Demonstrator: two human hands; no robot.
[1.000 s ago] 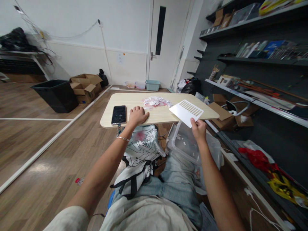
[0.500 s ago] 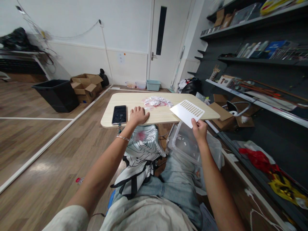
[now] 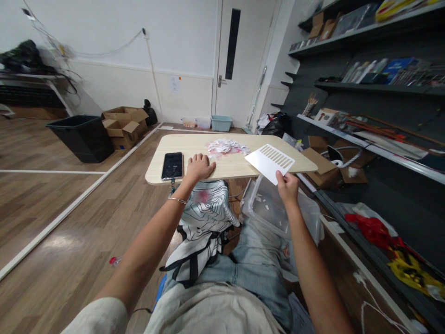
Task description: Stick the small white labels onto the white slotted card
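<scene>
White card [image 3: 266,167] is being pinched along its near corner by the right hand [image 3: 288,188], thumb on top, grip closed. It is being held tilted over the right part of the counter [image 3: 187,144], near edge overhanging. Flat, plain, stiff-looking; a row of parallel slots is being shown toward the far side, pale wood being seen through them. Whether the counter is being touched by it can't be told. Corner under the thumb is being covered; fingers below are being hidden by the card and thumb. Left hand [image 3: 199,167] is being rested palm down near the front edge, fingers loosely curled; anything being held beneath can't be told. White scraps [image 3: 226,146] are being heaped beyond, single pieces hard to separate. Both upper arms are being cut off by the frame.
</scene>
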